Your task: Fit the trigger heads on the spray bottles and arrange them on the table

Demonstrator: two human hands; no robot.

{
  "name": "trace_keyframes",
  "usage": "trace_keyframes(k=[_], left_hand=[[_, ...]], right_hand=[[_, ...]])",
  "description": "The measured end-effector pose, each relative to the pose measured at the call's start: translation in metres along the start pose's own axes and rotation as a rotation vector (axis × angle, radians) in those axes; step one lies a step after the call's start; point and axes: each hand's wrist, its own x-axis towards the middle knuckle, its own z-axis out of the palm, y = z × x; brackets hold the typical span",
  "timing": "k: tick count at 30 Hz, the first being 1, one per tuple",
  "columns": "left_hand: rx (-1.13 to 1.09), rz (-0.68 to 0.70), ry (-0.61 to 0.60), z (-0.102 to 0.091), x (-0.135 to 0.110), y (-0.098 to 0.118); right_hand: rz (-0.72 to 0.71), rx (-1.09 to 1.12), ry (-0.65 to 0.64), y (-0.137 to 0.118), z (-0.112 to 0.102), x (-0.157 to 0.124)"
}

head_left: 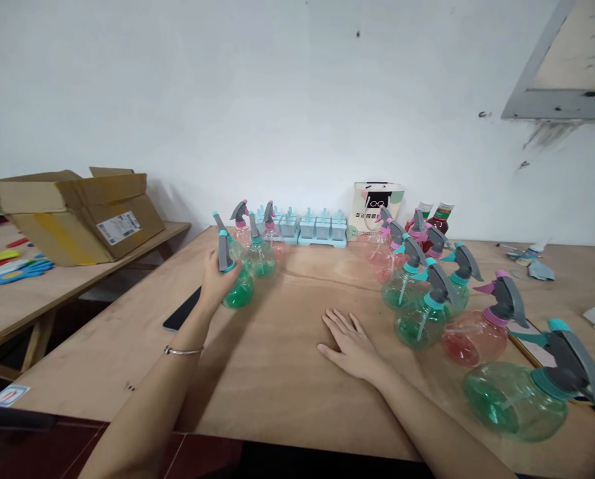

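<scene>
My left hand (216, 281) is closed round the neck of a green spray bottle (239, 291) with a grey and teal trigger head, at the left of the table. Just behind it stand another green spray bottle (262, 258) and pink ones, one of them a pink spray bottle (276, 243). Fingers spread, my right hand (350, 342) lies flat on the wooden table (277, 372) and holds nothing. To its right stands a group of green and pink bottles; the nearest is a green spray bottle (421, 322).
A phone (182, 309) lies beside my left wrist. Light blue ice-pop moulds (322, 229) and a printed paper bag (371, 206) stand along the wall. At right are a pink spray bottle (476, 336) and a large green spray bottle (516, 399). A cardboard box (88, 213) sits on another table.
</scene>
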Motion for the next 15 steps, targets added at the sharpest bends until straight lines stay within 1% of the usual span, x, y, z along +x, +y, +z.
trace_keyframes(k=[10,15], left_hand=[[0.002,-0.022,-0.002,0.0034,0.0001,0.0033],[0.003,-0.071,-0.007,0.0043,-0.0004,0.0012]], right_hand=[[-0.008,0.005,0.012,0.0009,0.0010,-0.0003],[-0.013,0.003,0.022,0.0022,0.0032,0.0002]])
